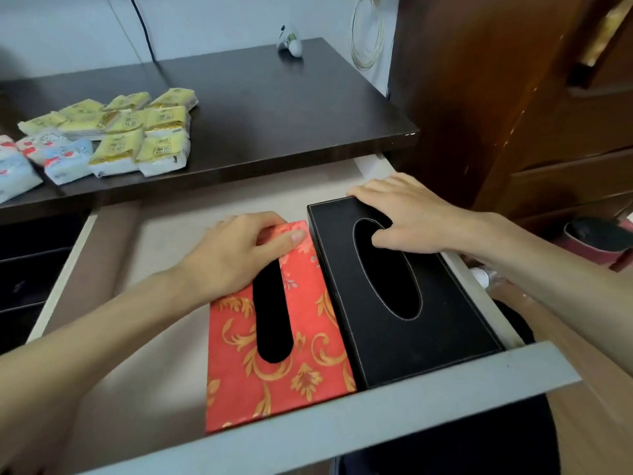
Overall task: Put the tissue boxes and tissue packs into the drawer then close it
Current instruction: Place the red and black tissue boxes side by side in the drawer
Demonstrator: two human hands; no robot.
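Note:
The drawer (376, 416) is pulled open below a dark desktop. Two tissue boxes lie side by side inside it at the right: a red box with gold flowers (301, 358) and a black leather box (428, 337) against the drawer's right wall. My left hand (239, 252) rests flat on the far end of the red box, fingers curled over its edge. My right hand (404, 221) lies on the far end of the black box, thumb at its oval slot. Several yellow tissue packs (137, 132) and white-blue packs (51, 159) sit on the desktop at the left.
The dark desktop (274, 108) carries a small white figurine (291, 46) at the back. The drawer floor (154, 303) left of the red box is bare. A brown wooden cabinet (531, 114) stands at the right, a round red container (596, 241) beside it.

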